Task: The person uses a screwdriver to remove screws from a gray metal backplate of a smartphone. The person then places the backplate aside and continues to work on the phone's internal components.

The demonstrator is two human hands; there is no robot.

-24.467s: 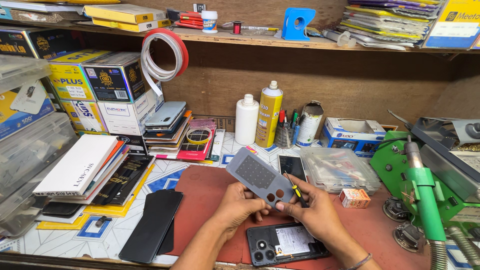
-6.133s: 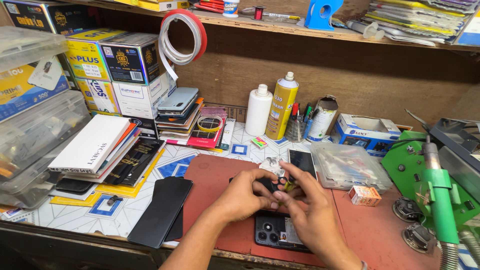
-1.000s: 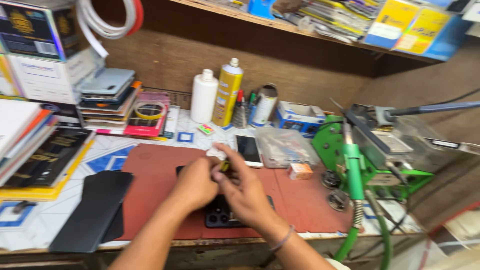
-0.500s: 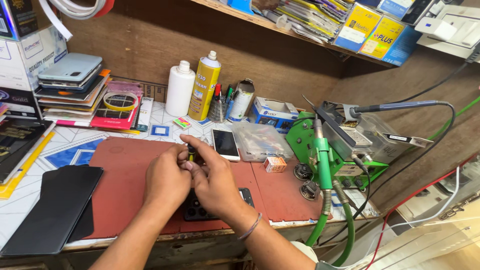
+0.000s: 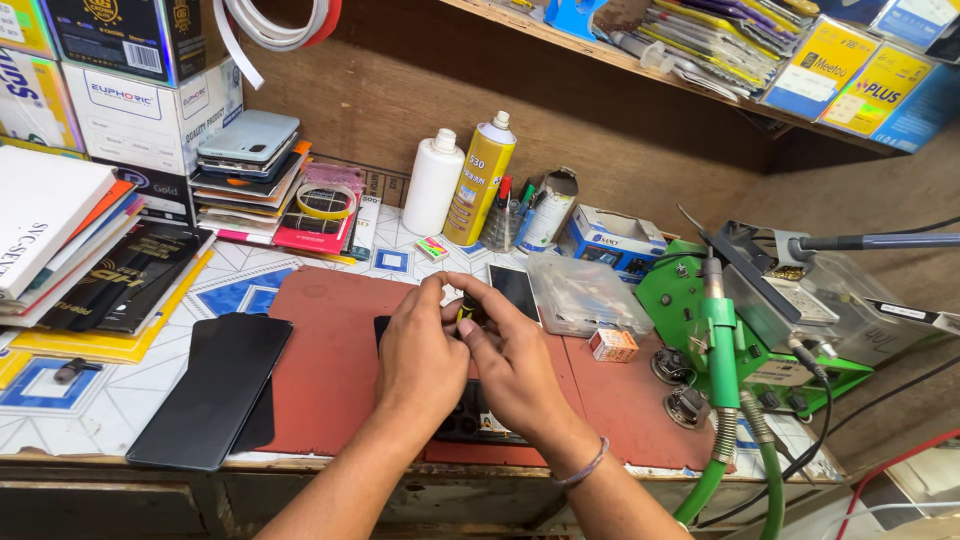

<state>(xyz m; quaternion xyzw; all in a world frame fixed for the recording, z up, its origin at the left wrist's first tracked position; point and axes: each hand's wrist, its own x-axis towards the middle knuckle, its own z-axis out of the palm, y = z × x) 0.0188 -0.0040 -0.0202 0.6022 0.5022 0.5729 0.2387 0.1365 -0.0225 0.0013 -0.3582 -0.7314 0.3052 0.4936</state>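
Bench (image 5: 100, 410) front edge worn, patterned top. Black glass panel (image 5: 215, 388) near left edge. Red mat (image 5: 330, 350) mid-bench carries dark phone (image 5: 470, 425), mostly hidden under both hands. Left hand (image 5: 420, 360) and right hand (image 5: 515, 365) touching, fingers (image 5: 480, 292) pinched on small yellow-black tool (image 5: 466, 308). Green stand (image 5: 715, 345) crowds right side. 2 bottles (image 5: 460, 185) against back board. Cluttered shelf (image 5: 640, 70) overhead.

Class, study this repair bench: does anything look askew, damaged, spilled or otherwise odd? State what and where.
Nothing is spilled. Two things stand out: the black glass panels left of the red mat jut over the bench's front edge, and the small cardboard box by the back wall sits with its flap torn open. Both hands work over a dark phone.
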